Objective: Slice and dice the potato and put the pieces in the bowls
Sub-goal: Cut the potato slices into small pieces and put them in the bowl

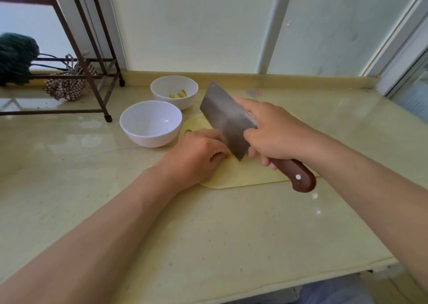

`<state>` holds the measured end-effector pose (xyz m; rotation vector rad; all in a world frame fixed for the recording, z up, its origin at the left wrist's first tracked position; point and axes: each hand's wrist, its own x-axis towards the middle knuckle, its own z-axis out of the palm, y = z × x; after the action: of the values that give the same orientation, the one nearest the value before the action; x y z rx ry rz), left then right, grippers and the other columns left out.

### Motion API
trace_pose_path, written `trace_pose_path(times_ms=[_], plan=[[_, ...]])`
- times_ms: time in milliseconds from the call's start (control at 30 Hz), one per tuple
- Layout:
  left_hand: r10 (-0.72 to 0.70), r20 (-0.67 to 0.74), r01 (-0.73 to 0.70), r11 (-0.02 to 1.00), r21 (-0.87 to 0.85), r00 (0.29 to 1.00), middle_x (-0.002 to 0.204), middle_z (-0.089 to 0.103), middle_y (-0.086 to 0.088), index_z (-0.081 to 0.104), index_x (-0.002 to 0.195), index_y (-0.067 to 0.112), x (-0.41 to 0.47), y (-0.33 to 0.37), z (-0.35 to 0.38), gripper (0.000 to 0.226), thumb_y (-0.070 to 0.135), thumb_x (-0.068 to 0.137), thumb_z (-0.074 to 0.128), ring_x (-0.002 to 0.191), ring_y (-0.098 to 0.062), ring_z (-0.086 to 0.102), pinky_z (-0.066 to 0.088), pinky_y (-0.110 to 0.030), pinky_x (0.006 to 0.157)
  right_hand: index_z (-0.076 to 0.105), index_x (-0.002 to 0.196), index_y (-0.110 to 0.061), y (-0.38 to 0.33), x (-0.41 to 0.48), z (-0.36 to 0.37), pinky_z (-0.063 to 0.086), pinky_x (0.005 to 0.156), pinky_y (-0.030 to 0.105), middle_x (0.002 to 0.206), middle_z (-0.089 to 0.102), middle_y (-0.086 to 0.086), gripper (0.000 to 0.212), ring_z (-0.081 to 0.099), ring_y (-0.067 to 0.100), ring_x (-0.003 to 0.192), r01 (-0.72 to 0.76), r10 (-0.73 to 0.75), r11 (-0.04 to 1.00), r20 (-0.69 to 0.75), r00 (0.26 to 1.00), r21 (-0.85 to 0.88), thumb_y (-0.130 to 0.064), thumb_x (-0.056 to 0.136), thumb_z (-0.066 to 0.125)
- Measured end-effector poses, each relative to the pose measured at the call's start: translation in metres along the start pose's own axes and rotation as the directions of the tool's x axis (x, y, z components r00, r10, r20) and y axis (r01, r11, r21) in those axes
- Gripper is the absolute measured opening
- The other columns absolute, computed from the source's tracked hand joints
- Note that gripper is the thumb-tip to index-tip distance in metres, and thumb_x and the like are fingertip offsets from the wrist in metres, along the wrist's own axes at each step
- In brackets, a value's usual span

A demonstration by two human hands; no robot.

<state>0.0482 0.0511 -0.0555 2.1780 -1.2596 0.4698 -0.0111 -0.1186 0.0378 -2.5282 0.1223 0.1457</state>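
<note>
My right hand (275, 132) grips a steel cleaver (225, 118) by its brown wooden handle (295, 176), index finger laid along the blade's spine. The blade stands tilted over a pale yellow cutting board (245, 176). My left hand (196, 153) is curled on the board right against the blade's left face, and the potato under it is hidden by the fingers. Left of the board stands a near white bowl (150, 123), bare inside. Behind it, a far white bowl (174, 92) holds a few yellow potato pieces (178, 94).
All of this rests on a glossy cream countertop (208, 229) that ends at a window sill. A dark metal rack (92, 72) stands at the back left, with a patterned cloth (67, 86) and a green mop head (16, 56) beside it.
</note>
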Motion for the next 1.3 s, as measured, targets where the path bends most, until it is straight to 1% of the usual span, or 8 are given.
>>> trace_pose_path(times_ms=[100, 333, 533, 733, 900, 1000, 1167, 1300], plan=[[-0.022, -0.005, 0.022, 1.000, -0.002, 1.000, 0.087, 0.069, -0.002, 0.078, 0.084, 0.011, -0.001, 0.000, -0.002, 0.013, 0.010, 0.080, 0.066, 0.075, -0.020, 0.065, 0.053, -0.029, 0.065, 0.022, 0.160, -0.050, 0.008, -0.006, -0.016, 0.053, 0.043, 0.032, 0.062, 0.072, 0.006, 0.086, 0.059, 0.019, 0.040, -0.011, 0.016, 0.995, -0.053, 0.998, 0.097, -0.002, 0.093, 0.041], [-0.180, -0.041, 0.178, 0.983, -0.035, 0.983, 0.094, 0.066, 0.000, 0.075, 0.087, 0.012, -0.001, 0.002, -0.004, 0.010, 0.007, 0.080, 0.071, 0.077, -0.015, 0.063, 0.053, -0.031, 0.069, 0.037, 0.153, -0.049, 0.030, -0.021, -0.041, 0.050, 0.042, 0.033, 0.073, 0.075, 0.019, 0.076, 0.055, 0.023, 0.041, -0.004, 0.048, 0.932, -0.112, 0.993, 0.362, 0.001, 0.097, 0.049], [-0.295, 0.297, 0.294, 0.954, 0.049, 0.908, 0.151, 0.040, 0.004, 0.042, 0.144, 0.020, 0.010, 0.005, -0.007, 0.057, 0.027, 0.090, 0.059, 0.134, -0.016, 0.042, 0.036, -0.034, 0.109, 0.046, 0.150, -0.046, 0.050, -0.021, -0.035, 0.047, 0.042, 0.030, 0.073, 0.073, 0.020, 0.072, 0.051, 0.022, 0.041, 0.007, 0.066, 0.856, -0.122, 0.990, 0.517, 0.001, 0.096, 0.052], [-0.241, 0.322, 0.248, 0.969, 0.021, 0.916, 0.113, 0.064, 0.002, 0.057, 0.128, 0.017, 0.017, 0.010, -0.007, 0.039, 0.023, 0.089, 0.052, 0.088, -0.012, 0.054, 0.050, -0.039, 0.084, 0.046, 0.148, -0.051, 0.059, -0.028, -0.033, 0.045, 0.041, 0.030, 0.072, 0.073, 0.020, 0.075, 0.051, 0.023, 0.039, 0.003, 0.052, 0.844, -0.086, 0.995, 0.537, 0.003, 0.097, 0.052], [-0.240, 0.252, 0.238, 0.971, 0.040, 0.937, 0.124, 0.065, 0.001, 0.065, 0.125, 0.014, 0.017, 0.011, -0.005, 0.036, 0.021, 0.090, 0.063, 0.109, -0.020, 0.059, 0.049, -0.038, 0.094, 0.048, 0.127, -0.062, 0.059, -0.040, -0.036, 0.046, 0.041, 0.032, 0.073, 0.072, 0.022, 0.071, 0.051, 0.024, 0.040, -0.010, 0.050, 0.848, -0.061, 0.997, 0.530, 0.002, 0.098, 0.052], [-0.297, 0.223, 0.284, 0.955, 0.090, 0.928, 0.116, 0.067, 0.000, 0.071, 0.114, 0.013, 0.017, 0.016, -0.004, 0.029, 0.025, 0.088, 0.065, 0.102, -0.022, 0.059, 0.049, -0.036, 0.090, 0.049, 0.114, -0.067, 0.058, -0.050, -0.038, 0.047, 0.042, 0.034, 0.071, 0.072, 0.021, 0.071, 0.052, 0.026, 0.041, -0.021, 0.053, 0.872, -0.053, 0.997, 0.489, 0.003, 0.098, 0.051], [-0.490, 0.231, 0.459, 0.871, 0.177, 0.841, 0.098, 0.068, -0.005, 0.072, 0.096, 0.008, 0.023, 0.032, -0.008, 0.028, 0.034, 0.086, 0.064, 0.088, -0.023, 0.061, 0.051, -0.038, 0.081, 0.035, 0.149, -0.061, 0.052, -0.061, -0.042, 0.051, 0.043, 0.035, 0.069, 0.073, 0.012, 0.080, 0.055, 0.025, 0.042, -0.055, 0.056, 0.949, 0.003, 0.998, 0.311, -0.001, 0.099, 0.049], [-0.602, 0.255, 0.595, 0.796, 0.111, 0.757, 0.093, 0.070, 0.000, 0.074, 0.100, 0.021, 0.023, 0.043, -0.017, 0.023, 0.037, 0.085, 0.068, 0.087, -0.016, 0.063, 0.054, -0.032, 0.079, 0.022, 0.153, -0.066, 0.035, -0.064, -0.044, 0.057, 0.045, 0.037, 0.072, 0.072, 0.006, 0.083, 0.061, 0.020, 0.041, -0.058, 0.055, 0.997, 0.059, 0.997, 0.053, -0.008, 0.098, 0.043]])
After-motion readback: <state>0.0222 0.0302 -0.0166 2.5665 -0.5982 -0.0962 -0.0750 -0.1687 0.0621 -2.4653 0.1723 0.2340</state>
